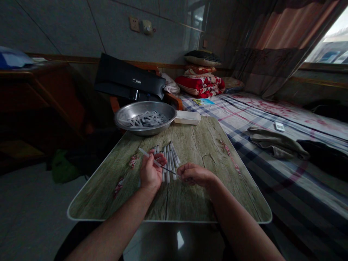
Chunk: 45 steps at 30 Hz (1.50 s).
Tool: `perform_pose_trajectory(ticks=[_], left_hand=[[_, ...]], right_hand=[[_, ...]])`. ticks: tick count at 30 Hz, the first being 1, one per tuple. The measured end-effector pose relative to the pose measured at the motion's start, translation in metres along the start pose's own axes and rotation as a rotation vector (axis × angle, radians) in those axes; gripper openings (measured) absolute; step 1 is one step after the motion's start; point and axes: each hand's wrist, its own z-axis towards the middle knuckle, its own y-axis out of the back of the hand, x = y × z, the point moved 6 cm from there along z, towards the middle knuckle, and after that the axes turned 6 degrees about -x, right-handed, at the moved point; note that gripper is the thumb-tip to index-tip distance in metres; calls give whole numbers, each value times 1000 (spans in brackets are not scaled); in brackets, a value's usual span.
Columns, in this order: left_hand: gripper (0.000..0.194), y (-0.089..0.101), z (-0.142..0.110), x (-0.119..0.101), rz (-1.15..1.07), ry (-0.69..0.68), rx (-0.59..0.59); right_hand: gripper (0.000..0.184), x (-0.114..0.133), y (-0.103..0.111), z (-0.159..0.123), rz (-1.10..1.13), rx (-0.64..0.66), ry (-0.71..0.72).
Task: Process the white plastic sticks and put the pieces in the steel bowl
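My left hand point(151, 172) is closed around a whitish translucent pen barrel point(144, 152), which slants down to the right across the fingers. From its lower end a thin dark rod, like a pen refill point(169, 170), runs toward my right hand point(193, 174). The fingers of that hand are pinched at the rod's right end; the tip between them is hidden. Beneath and just beyond both hands, several whitish pens point(174, 154) with dark ends lie side by side on the wood-patterned table point(195, 203). My left hand partly covers them.
At the table's far left edge stands a metal bowl point(122, 121) holding many pale, slender pieces. A white plastic tray point(187, 121) sits beside it. Behind the bowl is a black monitor point(119, 78). A bed point(236, 108) with folded bedding point(201, 85) runs along the right side.
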Motion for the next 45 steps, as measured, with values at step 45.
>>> perform_pose_trajectory(ticks=[45], left_hand=[[23,-19,-60,54,-134,981,299]], right_hand=[[24,34,-23,-11,-1060,-738,955]])
